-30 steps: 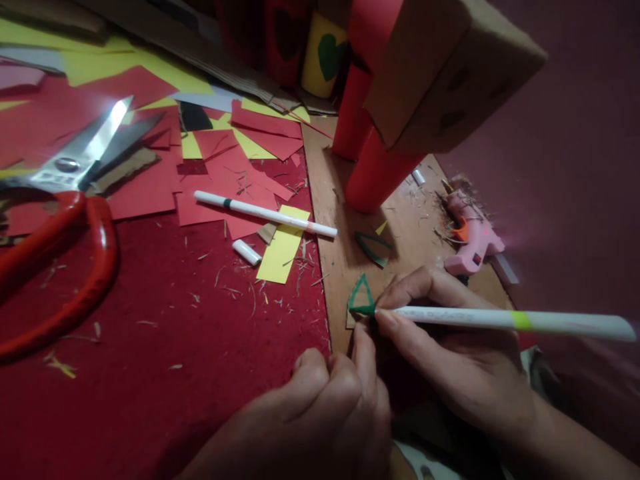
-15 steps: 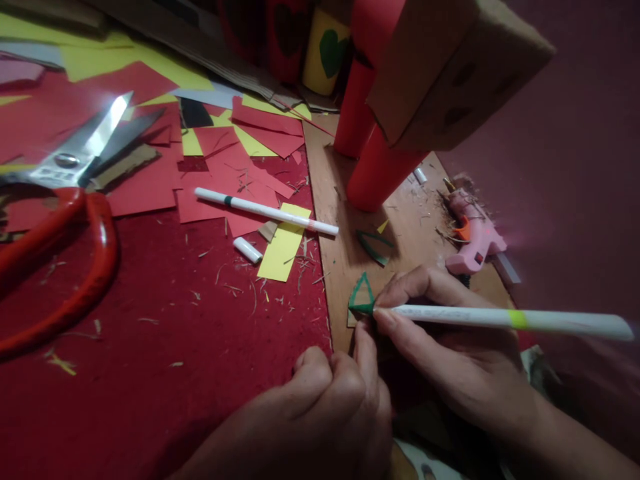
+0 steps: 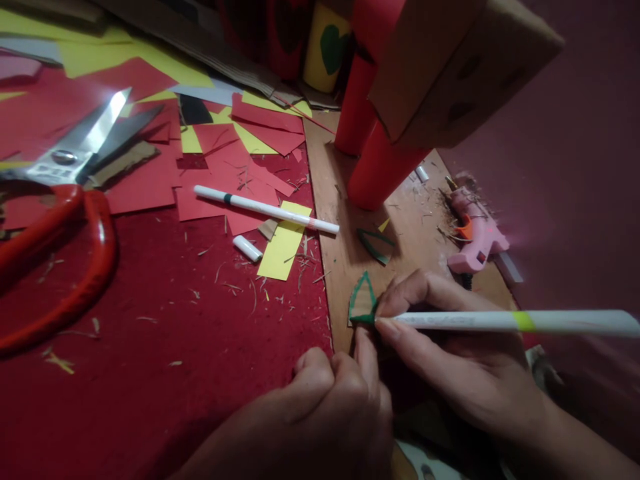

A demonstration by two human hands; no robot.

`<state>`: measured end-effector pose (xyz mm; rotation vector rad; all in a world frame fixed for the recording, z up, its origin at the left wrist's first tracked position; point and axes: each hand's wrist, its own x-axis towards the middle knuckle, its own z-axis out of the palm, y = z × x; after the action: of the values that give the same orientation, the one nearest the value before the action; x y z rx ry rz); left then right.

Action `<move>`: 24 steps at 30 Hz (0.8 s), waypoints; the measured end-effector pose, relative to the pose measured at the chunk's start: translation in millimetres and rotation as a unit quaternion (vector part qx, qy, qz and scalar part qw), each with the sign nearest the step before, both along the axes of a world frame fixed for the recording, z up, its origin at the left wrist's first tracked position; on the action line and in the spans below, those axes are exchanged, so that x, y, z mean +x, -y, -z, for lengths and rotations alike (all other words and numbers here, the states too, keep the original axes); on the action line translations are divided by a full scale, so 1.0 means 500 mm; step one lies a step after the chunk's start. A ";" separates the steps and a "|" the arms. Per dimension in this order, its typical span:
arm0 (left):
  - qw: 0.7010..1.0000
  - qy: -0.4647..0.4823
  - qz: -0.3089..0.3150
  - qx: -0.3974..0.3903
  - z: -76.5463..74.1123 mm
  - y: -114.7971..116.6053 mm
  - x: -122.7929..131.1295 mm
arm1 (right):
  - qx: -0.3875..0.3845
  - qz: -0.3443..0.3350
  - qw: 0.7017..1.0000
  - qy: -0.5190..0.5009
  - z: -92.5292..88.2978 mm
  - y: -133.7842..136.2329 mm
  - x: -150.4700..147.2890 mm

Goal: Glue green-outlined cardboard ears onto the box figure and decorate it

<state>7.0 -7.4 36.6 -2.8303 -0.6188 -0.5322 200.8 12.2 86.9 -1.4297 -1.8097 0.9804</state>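
Observation:
My right hand (image 3: pixel 450 360) grips a white marker (image 3: pixel 500 321) with a yellow-green band, its tip on the bottom edge of a small cardboard triangle (image 3: pixel 363 301) outlined in green. My left hand (image 3: pixel 330 407) is curled into a fist just below, one fingertip pressing the triangle's lower edge against the wooden board (image 3: pixel 345 220). A second green-edged scrap (image 3: pixel 375 243) lies a little farther up the board.
Big red-handled scissors (image 3: pixel 60 200) lie at left on red felt among red and yellow paper scraps (image 3: pixel 240 147). Another white marker (image 3: pixel 265 210) and its cap (image 3: pixel 247 249) lie mid-table. A cardboard figure (image 3: pixel 450 67) on red tube legs stands behind. A pink glue gun (image 3: pixel 475 230) lies right.
The marker tip has crept slightly along the triangle's bottom edge; both hands stay almost in place. The view has shifted a little.

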 end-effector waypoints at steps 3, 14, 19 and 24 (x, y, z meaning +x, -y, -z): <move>1.000 -0.005 0.000 0.008 -0.001 -0.001 0.000 | 0.007 0.025 1.000 -0.005 0.002 0.001 -0.001; 1.000 -0.006 -0.005 0.010 0.000 -0.003 0.000 | -0.006 0.028 1.000 -0.009 0.001 -0.001 -0.002; 1.000 -0.004 -0.001 0.015 -0.002 0.000 0.000 | 0.006 0.023 1.000 0.002 0.000 -0.001 -0.002; 1.000 0.005 0.001 0.011 0.000 -0.002 0.003 | 0.009 0.012 1.000 0.002 -0.001 0.000 0.002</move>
<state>8.3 -6.5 36.7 -2.8096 -0.6090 -0.5491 201.9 12.2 87.2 -1.4419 -1.7955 0.9470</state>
